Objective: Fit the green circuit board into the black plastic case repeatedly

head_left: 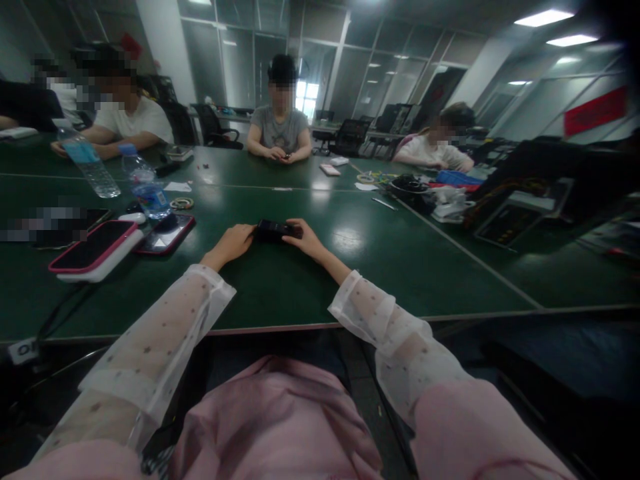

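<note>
A small black rectangular device [273,230] with a glossy face is between my hands, at or just over the green table [280,293]. My left hand [231,245] closes round its left end, the fingertips partly hidden behind it. At the other end, my right hand [306,240] grips it with thumb and fingers. I cannot make out exactly what kind of device it is.
To the left are a phone in a pink case [95,250] on a white box, another phone [167,235], a tape roll [181,203] and two water bottles [90,160] [147,187]. A pen [384,203] and a cluttered pile [445,200] are at right. Several people sit around.
</note>
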{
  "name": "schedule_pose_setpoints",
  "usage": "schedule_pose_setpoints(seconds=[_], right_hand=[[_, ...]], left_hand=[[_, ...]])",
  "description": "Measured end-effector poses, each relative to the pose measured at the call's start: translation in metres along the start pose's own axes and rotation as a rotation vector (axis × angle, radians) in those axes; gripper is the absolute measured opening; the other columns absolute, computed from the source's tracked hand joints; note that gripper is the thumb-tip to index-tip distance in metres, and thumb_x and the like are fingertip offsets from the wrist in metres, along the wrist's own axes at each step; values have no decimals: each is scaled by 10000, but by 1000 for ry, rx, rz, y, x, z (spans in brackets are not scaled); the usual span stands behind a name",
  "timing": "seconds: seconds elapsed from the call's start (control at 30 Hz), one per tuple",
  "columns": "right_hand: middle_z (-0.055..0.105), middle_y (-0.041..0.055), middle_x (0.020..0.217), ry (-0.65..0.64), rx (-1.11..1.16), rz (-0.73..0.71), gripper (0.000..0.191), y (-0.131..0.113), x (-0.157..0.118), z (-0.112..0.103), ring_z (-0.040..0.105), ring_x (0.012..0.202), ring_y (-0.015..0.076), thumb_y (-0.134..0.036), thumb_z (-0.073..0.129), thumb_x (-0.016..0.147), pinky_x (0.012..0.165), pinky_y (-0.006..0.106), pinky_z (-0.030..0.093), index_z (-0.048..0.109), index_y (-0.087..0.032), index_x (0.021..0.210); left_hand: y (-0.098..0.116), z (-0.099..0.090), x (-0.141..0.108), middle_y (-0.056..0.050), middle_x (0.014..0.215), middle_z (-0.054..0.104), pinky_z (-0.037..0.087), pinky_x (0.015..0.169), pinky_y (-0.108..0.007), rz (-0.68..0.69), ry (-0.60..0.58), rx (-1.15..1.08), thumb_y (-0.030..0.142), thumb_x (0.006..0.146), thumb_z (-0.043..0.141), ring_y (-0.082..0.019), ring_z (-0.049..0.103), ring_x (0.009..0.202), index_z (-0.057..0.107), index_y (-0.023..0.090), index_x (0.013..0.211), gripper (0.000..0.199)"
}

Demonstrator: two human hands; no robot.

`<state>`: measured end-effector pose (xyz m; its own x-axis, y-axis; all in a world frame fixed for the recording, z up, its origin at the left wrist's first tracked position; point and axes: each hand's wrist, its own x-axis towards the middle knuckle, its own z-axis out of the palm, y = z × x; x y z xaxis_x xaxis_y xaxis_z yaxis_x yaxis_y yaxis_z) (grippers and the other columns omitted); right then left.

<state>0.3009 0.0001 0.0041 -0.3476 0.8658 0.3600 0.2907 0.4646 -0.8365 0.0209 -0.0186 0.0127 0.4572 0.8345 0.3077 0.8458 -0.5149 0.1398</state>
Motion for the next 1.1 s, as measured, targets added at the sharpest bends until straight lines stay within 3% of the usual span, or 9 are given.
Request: schedule_pose_setpoints(seconds=[0.1,0.2,0.4,0.8,0.97,1.1], right_hand=[[654,67,1107,73,85,117,555,4,3,1,642,1043,240,-400,813,779,1026,506,521,573,-223,1247],[658,89,1180,80,122,139,563,5,4,1,643,1113,246,-413,828,768,1074,510,507,589,-221,1240],[629,124,1308,31,95,112,585,5,4,-2,627,1220,256,-365,827,766,1142,506,459,572,-205,1268],[603,37,1108,-56,45,-39,593,3,2,-2,625,1099,268,-352,854,691,1002,536,527,487,-265,1148],[585,32,1104,-89,36,-40,592,-1,-1,-2,643,1051,257,-302,825,705,996,525,537,460,-274,1171],[565,40,1168,-121,64,-76,595,-2,-1,0,655,1018,246,-285,804,696,939,506,570,439,-278,1165]], left_hand=[[5,-3,0,-159,1364,654,484,1094,-450,-10,-16,9,241,1001,462,-306,615,1259,572,135,1397,425],[8,-5,0,-154,1366,654,483,1093,-446,-25,-17,17,252,1001,478,-308,616,1259,564,144,1406,428],[9,-6,-1,-164,1379,649,483,1090,-449,-19,-3,0,233,996,469,-316,616,1261,555,118,1416,445],[5,-2,0,-159,1324,668,498,1065,-460,-59,12,-30,221,968,475,-315,639,1212,533,138,1426,469],[-1,6,6,-140,1309,677,487,1084,-418,-156,70,-314,213,985,407,-271,640,1215,581,128,1370,431],[-4,10,11,-87,1274,696,490,1068,-371,-247,101,-588,402,1071,297,-229,639,1205,642,174,1277,462]])
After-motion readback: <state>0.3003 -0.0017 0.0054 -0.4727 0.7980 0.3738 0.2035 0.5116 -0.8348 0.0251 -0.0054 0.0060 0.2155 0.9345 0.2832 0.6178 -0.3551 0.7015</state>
